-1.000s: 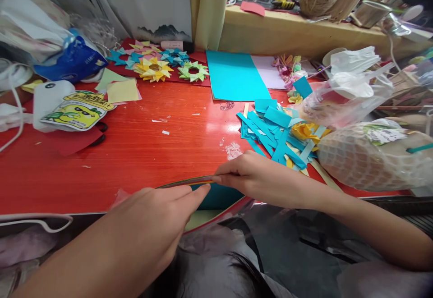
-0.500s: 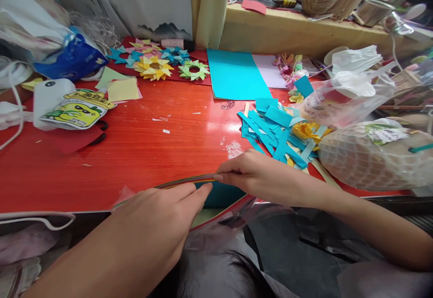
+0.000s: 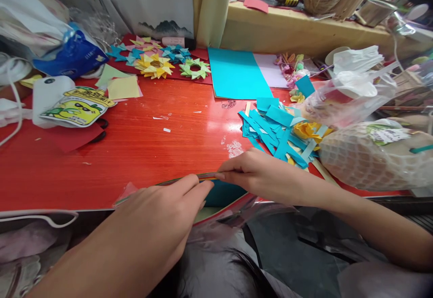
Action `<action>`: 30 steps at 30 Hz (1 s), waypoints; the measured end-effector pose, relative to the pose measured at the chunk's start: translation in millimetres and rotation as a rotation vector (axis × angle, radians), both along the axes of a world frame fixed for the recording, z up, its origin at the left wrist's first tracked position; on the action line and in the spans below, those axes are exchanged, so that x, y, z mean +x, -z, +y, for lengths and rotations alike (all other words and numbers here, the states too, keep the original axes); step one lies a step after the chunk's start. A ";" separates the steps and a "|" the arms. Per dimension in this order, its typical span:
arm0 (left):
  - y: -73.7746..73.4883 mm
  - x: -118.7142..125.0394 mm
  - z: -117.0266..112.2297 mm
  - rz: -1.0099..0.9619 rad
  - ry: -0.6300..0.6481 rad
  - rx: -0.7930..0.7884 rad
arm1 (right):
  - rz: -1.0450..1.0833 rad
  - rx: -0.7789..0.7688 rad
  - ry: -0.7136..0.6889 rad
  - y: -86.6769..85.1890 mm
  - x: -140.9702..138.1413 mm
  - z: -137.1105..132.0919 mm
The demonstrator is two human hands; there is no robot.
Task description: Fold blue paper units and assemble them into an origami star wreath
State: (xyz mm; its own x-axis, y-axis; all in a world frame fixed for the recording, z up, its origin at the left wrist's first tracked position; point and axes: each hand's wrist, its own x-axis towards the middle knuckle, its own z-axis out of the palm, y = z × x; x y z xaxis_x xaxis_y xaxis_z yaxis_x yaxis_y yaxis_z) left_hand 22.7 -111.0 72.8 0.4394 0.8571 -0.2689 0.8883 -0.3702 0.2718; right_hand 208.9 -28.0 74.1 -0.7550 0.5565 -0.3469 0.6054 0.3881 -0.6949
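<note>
At the front edge of the red table, a stack of coloured paper [image 3: 225, 194] bows open, teal sheets showing inside and a pale sheet below. Clear plastic wrapping [image 3: 237, 214] lies around its near side. My left hand [image 3: 165, 210] is closed over the far edge of the sheets, thumb mostly hidden. Just to its right, my right hand [image 3: 245, 169] pinches the same edge between thumb and fingers. Beyond my right hand lies a heap of cut blue paper strips [image 3: 270, 129].
Folded paper stars [image 3: 154, 66] and a blue sheet [image 3: 238, 75] lie at the back. On the left are a yellow-green pouch [image 3: 76, 108], a red paper piece [image 3: 72, 138] and black scissor handles [image 3: 101, 131]. A netted bundle [image 3: 365, 158] sits at right.
My left fingers have shifted slightly on the paper edge, the index finger now bent more over it. My right hand keeps its pinch in nearly the same place.
</note>
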 end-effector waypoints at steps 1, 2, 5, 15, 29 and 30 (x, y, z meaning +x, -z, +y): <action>-0.5 1.6 0.9 0.012 -0.007 0.011 | -0.005 0.000 -0.002 0.1 0.0 0.0; -1.5 3.2 2.1 0.027 -0.015 0.019 | -0.013 0.000 -0.002 0.3 -0.1 0.0; -4.7 6.9 4.9 0.081 -0.004 0.013 | -0.043 -0.002 -0.004 0.9 -0.6 -0.1; 0.4 5.6 0.8 0.179 0.054 0.124 | -0.044 0.004 -0.012 1.9 -0.5 0.7; -10.7 4.2 -10.7 0.165 0.152 0.158 | -0.004 -0.008 -0.004 2.6 0.6 1.2; -8.4 3.5 -11.3 0.159 0.158 0.183 | -0.010 -0.008 -0.004 2.6 0.6 1.0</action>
